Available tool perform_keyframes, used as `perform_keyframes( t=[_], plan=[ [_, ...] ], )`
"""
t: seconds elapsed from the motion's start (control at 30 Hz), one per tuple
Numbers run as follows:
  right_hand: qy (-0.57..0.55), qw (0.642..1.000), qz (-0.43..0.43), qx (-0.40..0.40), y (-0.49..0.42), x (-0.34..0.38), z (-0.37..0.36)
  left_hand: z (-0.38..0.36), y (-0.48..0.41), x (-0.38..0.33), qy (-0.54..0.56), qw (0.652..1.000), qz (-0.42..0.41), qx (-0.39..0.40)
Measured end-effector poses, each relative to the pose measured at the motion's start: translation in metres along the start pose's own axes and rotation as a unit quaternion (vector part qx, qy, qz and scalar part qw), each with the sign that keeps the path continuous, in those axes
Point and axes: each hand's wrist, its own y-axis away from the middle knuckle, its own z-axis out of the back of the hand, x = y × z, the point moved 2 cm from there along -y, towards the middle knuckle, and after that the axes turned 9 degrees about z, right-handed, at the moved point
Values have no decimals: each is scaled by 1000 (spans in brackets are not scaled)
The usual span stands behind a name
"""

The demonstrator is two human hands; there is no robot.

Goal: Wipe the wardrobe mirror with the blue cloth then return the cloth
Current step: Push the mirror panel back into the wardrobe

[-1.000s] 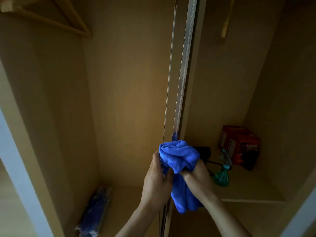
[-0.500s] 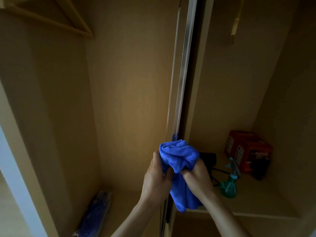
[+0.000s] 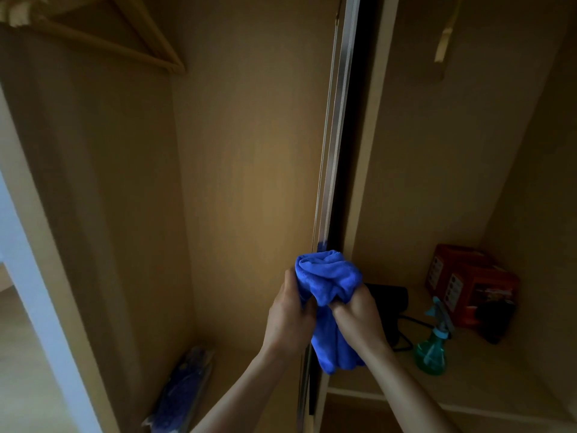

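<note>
Both hands clutch the blue cloth (image 3: 327,276). The left hand (image 3: 288,317) has its fingers curled round the cloth's left side, thumb pressed into the fabric. The right hand (image 3: 359,320) is fisted round the middle of the cloth, knuckles towards the camera. The cloth bunches up above the two hands and hangs down between the wrists at 6 o'clock. Both forearms rise from the bottom edge of the view and meet at the cloth.

The bundle sits right in front of the metal door edge (image 3: 338,135), which runs up towards 12 o'clock. Whether the cloth touches it cannot be told.

At 3 o'clock of the hands, a shelf (image 3: 468,392) carries a black device (image 3: 387,296) partly hidden behind the right hand. A green spray bottle (image 3: 432,348) and a red box (image 3: 468,282) stand further right. At 7 o'clock a blue packet (image 3: 184,398) leans in the lower corner. A wooden hanger (image 3: 131,39) shows at 10 o'clock and part of another hanger (image 3: 445,39) at 1 o'clock.
</note>
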Motion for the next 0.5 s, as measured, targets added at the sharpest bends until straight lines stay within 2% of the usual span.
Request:
perform_keyframes(
  t=[0.3,0.5],
  plan=[
    [29,999,-8,24,-8,-14,-2,-6,0,5,-15,1000,8,-12],
    [35,999,-10,40,-10,-21,-3,0,0,2,-20,999,26,27]
  ],
)
